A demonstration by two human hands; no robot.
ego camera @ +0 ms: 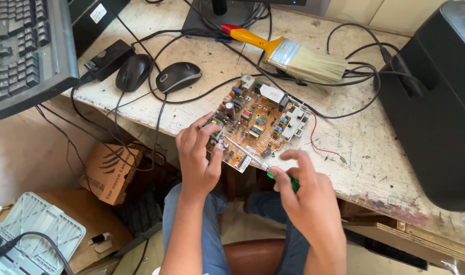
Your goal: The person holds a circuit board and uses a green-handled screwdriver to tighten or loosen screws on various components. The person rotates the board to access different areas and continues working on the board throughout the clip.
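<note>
My left hand (pixel 198 155) pinches the near-left corner of the brown circuit board (pixel 258 125) at the table's (pixel 365 153) near edge. My right hand (pixel 298 186) grips a green-handled screwdriver (pixel 253 159), tip on the board. The board seems light, stiff and fragile, so I hold its edges. A brown cardboard box (pixel 107 173) sits on the floor, near left.

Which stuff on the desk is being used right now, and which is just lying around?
In use:
circuit board, gripped by the left hand
green-handled screwdriver, held by the right hand, tip on the board

Lying about:
paintbrush
two computer mice
keyboard
black machine
cardboard box
</note>
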